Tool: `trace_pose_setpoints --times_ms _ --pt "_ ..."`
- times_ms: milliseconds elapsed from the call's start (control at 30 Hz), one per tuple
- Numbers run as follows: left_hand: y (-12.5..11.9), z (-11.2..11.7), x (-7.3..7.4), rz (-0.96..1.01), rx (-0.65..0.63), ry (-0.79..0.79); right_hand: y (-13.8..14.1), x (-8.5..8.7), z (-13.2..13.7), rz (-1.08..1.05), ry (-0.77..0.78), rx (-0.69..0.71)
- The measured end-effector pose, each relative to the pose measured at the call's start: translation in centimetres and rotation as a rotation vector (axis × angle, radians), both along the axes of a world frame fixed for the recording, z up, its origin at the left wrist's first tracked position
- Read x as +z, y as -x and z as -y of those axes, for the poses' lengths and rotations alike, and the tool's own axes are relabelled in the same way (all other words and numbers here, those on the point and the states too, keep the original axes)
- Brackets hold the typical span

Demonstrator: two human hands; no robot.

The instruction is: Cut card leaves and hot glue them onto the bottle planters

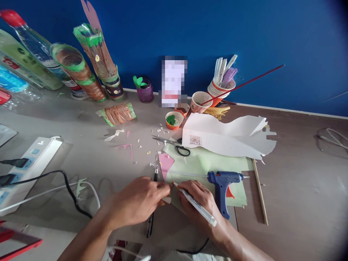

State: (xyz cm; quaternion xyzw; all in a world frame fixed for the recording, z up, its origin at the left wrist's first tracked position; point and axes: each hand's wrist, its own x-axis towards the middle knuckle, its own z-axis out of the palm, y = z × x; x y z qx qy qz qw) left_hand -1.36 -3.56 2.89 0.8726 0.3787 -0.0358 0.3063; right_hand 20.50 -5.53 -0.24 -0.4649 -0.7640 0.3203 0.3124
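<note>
My right hand [199,201] is closed round a white marker pen [199,208], its tip angled up and left toward my left fingertips. My left hand [138,199] is closed in a pinch on a small yellowish piece [172,184], mostly hidden by the fingers. A pale strip [166,199] shows just below those fingers. Under the left hand lies a black pen [150,224], partly covered. Right of my right hand, a blue glue gun [224,188] rests on pale green paper [203,161]. A pink paper scrap [165,164] lies just beyond the hands.
Black-handled scissors [182,150] lie beside a torn white sheet [225,136]. Small paint cups [174,121] and a cup of markers [221,87] stand behind. Brown-green wrapped bottles [104,69] are at back left. A power strip [40,156] with cables is left; a wooden stick [260,192] lies right.
</note>
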Motion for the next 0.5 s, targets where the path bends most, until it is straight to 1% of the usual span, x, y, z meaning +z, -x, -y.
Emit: trace_pose_setpoints --times_ms 100,167,300,400,500 --pt "0.0 0.0 0.1 0.007 0.01 0.008 0.0 0.0 0.0 -0.018 0.01 0.006" --pt "0.0 0.0 0.0 0.008 0.022 0.023 -0.1 0.1 0.1 -0.04 0.04 -0.015" --pt "0.2 0.0 -0.2 0.02 0.052 0.054 -0.5 0.5 0.2 -0.123 0.128 -0.117" --pt "0.3 -0.3 -0.1 0.072 0.075 0.058 -0.8 0.7 0.4 -0.189 0.14 -0.154" --pt "0.4 -0.7 0.4 0.161 0.1 0.075 -1.1 0.8 0.6 -0.232 0.171 -0.166"
